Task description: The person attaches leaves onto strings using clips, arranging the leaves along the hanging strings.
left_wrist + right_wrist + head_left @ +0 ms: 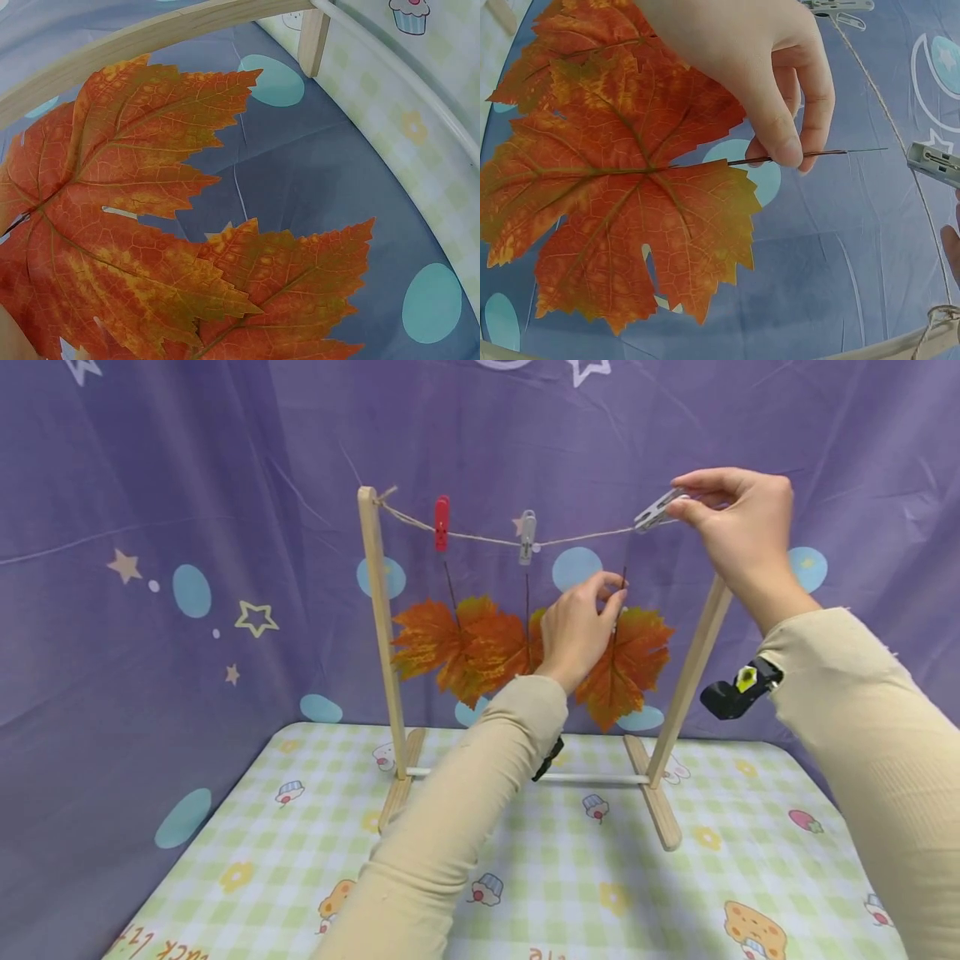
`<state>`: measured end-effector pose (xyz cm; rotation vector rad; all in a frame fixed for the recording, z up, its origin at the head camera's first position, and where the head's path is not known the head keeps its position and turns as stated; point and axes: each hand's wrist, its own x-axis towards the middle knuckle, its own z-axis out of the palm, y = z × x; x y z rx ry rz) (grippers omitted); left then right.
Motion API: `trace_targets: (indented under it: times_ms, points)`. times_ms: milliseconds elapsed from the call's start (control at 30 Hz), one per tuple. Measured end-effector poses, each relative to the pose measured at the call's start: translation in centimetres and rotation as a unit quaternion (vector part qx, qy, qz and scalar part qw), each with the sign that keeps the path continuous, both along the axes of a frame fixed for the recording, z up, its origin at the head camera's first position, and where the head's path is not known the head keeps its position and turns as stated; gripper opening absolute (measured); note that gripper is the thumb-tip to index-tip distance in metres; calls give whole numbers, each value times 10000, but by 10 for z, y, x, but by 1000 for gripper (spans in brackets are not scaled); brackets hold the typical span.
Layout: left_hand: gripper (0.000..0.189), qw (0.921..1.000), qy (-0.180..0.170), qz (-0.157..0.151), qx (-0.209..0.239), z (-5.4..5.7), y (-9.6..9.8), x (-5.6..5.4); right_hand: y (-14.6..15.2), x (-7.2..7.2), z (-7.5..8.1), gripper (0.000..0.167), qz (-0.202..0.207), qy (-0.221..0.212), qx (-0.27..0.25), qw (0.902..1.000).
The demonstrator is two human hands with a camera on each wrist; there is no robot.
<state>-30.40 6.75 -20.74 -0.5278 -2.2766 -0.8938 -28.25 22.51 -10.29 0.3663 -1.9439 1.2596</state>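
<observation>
My left hand (581,625) pinches the thin dark stem (829,153) of an orange-red maple-like leaf (628,664) between thumb and fingertips. The stem's tip points up, just below the twine line (585,537), apart from it in the right wrist view. Above and to the right, my right hand (752,522) pinches the handle end of a grey clothespin (656,512). Its nose meets the twine; whether it clamps the twine I cannot tell. Two similar leaves hang to the left, one (435,639) below a red clothespin (442,524), the other (506,652) below another grey clothespin (528,537).
The twine runs between two wooden posts, the left post (381,610) and the right post (693,677), standing on wooden feet (656,802). A white rod (600,779) joins them low down. Below is a checked tablecloth (547,877); a purple curtain (225,468) hangs behind.
</observation>
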Motion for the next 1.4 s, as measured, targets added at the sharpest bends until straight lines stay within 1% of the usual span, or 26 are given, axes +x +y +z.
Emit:
trace_targets:
  times_ms: [300,500,633,733,933,1133,1267,1400]
  points:
    - [24,10000,-73,-16,36,-1,-1,1,-3,-2,-1,24,-240,-173,517,9982]
    - [25,9999,-133,-77,3,-2,-1,0,-2,-4,-5,25,-344,-257,804,9958]
    - [25,9998,-93,-153,-45,-4,-1,0,-1,-5,-6,25,-460,-244,1049,9931]
    - [25,9998,-76,-150,-61,-5,-1,-1,0,-6,-6,27,-502,-263,1306,9898]
    - [24,9998,-47,-128,-139,-3,-1,-2,2,-9,-7,28,-448,-269,1673,9845]
    - [21,9998,-8,-131,-172,-1,0,-3,0,-7,-7,27,-498,-268,1976,9786]
    - [21,9997,-1,-133,-195,-2,0,-3,1,-6,-6,28,-528,-324,2108,9756]
    - [22,9997,1,-96,-235,-2,0,-3,3,-7,-5,29,-465,-394,2192,9738]
